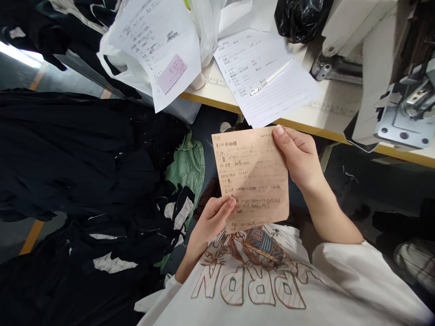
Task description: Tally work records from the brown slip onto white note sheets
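A tan sheet of paper (253,176) covered in handwritten lines is held up in front of my shirt. My right hand (301,156) pinches its upper right corner, thumb on the written side. At the lower left edge, my left hand (214,217) grips the same sheet between thumb and fingers. Beyond it, a white lined sheet (282,97) with handwriting overhangs the table edge, and a silver pen (272,78) lies on it. Further left, another white written sheet (142,40) carries a small pink note (172,74).
A sewing machine (404,111) stands on the table (335,115) at the right. Dark garments (68,154) are heaped along the left, beside a green sack (190,165). A black plastic bag (301,20) and a white plastic bag (207,27) sit at the back.
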Tool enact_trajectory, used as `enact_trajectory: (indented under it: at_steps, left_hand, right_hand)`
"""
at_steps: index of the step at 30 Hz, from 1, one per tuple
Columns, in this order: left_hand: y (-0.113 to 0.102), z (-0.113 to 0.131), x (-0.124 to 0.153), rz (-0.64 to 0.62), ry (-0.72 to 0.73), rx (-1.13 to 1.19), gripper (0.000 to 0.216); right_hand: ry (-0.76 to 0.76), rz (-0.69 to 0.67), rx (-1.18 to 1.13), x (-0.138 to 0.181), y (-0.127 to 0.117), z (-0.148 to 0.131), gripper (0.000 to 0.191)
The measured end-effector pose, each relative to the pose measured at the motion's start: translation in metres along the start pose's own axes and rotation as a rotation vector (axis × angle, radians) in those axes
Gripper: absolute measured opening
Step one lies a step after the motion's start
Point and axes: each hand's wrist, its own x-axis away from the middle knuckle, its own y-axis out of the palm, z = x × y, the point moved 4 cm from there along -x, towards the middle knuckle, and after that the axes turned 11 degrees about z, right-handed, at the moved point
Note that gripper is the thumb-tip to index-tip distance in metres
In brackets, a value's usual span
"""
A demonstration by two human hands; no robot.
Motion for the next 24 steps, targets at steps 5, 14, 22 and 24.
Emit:
enact_trajectory:
  at_steps: [5, 14, 22, 24]
  left_hand:
    - [0.0023, 0.0038, -0.0020, -0.044, 0.068, -0.071, 0.060]
    - [0.0052, 0.0047, -0.0029, -0.107, 0.070, -0.091, 0.058]
    - [0.0058, 0.0081, -0.0020, -0.070, 0.069, -0.077, 0.061]
    - [0.0056, 0.0090, -0.0019, -0.066, 0.072, -0.077, 0.061]
  right_hand:
    - [-0.036, 0.034, 0.029, -0.0011, -0.0005, -0.0021, 0.044]
    - [-0.088, 0.044, 0.096, -0.0015, -0.0004, -0.0023, 0.046]
    - [-0.074, -0.011, 0.093, 0.0002, -0.0007, 0.0017, 0.044]
    - [-0.058, -0.051, 0.092, 0.0013, 0.0010, 0.0023, 0.045]
